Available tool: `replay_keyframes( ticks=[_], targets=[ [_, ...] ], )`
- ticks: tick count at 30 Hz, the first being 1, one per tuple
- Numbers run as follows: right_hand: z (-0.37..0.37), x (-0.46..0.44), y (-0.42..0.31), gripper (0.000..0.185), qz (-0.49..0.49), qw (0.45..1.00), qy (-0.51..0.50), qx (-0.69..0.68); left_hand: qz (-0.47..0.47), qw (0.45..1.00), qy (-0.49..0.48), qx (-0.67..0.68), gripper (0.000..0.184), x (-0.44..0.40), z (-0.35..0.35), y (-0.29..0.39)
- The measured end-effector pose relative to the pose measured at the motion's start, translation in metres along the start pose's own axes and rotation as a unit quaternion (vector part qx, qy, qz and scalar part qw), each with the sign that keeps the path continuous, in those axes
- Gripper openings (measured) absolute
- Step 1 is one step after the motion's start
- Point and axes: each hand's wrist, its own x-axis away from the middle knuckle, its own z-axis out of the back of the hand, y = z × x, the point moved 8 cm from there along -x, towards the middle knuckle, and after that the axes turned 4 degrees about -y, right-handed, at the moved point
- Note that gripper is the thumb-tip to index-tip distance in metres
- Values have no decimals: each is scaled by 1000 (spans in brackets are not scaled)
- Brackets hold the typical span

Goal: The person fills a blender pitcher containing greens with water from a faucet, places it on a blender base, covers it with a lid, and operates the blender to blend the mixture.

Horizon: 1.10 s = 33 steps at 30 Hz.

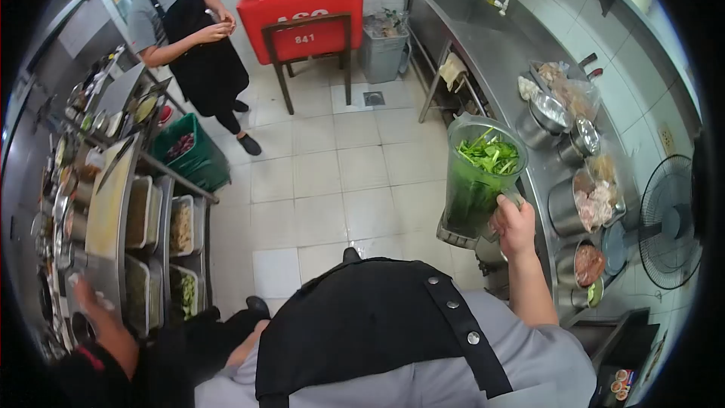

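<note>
Held up in the right hand (515, 223), a big clear jug (461, 189) with its open top up. Fingers of that hand curled around the jug's handle, on the side toward the metal counter (483, 47). Jug up in the air, just beside the long front edge of that counter. Inside the jug, lots of cut green leaves (489, 156), heaped up high. Left hand out of sight; cannot tell if open or closed. Along the counter's wall edge, a row of metal pots (563, 213), some with pink raw meat (589, 263). By the wall, near the counter's closer end, a black fan (669, 222). Close to its far end, a tap (504, 4). Over on the other side, a yellow cutting board (108, 215) along the inner edge of a table, with a knife (113, 168) on its far end. Below that edge, trays (155, 215) with bits of food. Near the same table's near end, another person's hand (102, 313), too blurry to tell its grip. Past the far end, a green bin (208, 166) and a co-worker (198, 53) in a black apron, hands close together. Farther back, a red box (257, 19) and a grey bin (381, 58).
</note>
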Motion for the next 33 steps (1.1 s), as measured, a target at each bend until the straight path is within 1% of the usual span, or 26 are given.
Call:
replay_keyframes(
  ticks=[2,3,4,5,6,7,8,9,10,13,16,18,20,22,23,26,28,29,31,32,33],
  targets=[
    [-10,-40,-14,30,14,1000,19,18,-31,993,-22,-111,27,-48,55,30],
    [-13,-57,-18,30,16,999,29,27,-64,978,-35,-197,26,-71,81,46],
    [-14,-72,-20,30,17,999,29,20,-107,945,-38,-307,25,-97,113,69],
    [-15,-88,-22,29,21,999,30,11,-128,926,-11,-356,25,-122,150,95],
    [-9,-105,-24,29,24,999,30,1,-142,894,34,-423,26,-143,176,124],
    [-11,-119,-29,30,28,999,35,-8,-84,950,199,-224,28,-159,228,137],
    [-13,-135,-32,30,32,999,39,-18,-9,965,259,-48,30,-172,266,154],
    [-14,-154,-36,31,38,998,40,-27,-33,969,242,30,33,-183,293,187],
    [-12,-174,-35,31,37,999,18,-33,-56,967,223,109,36,-194,313,217],
    [-12,-229,-30,30,25,999,1,-48,-118,942,238,204,40,-230,334,288],
    [-7,-296,-16,28,32,997,-37,-53,-73,969,222,85,40,-231,326,344],
    [-4,-339,-18,27,26,997,-54,-56,-48,982,180,20,39,-252,297,337],
    [-2,-375,-21,28,22,995,-74,-65,-62,992,106,-20,38,-225,274,359],
    [3,-417,-28,28,29,990,-96,-96,-49,996,56,-54,37,-228,253,351],
    [4,-436,-30,28,27,988,-107,-109,-39,996,52,-54,37,-230,254,353],
    [6,-487,-48,28,60,986,-103,-115,-17,998,52,-34,36,-244,280,371],
    [9,-518,-69,27,84,984,-91,-129,-18,998,65,-15,35,-257,307,401],
    [12,-534,-78,27,97,982,-85,-137,-27,997,76,-3,34,-267,319,420],
    [16,-564,-97,26,139,980,-86,-110,-58,993,97,20,34,-299,348,464],
    [18,-578,-106,27,156,980,-79,-100,-70,993,92,22,33,-316,362,490],
    [20,-590,-131,27,174,978,-72,-87,-84,993,82,20,33,-325,380,519]
  ],
)
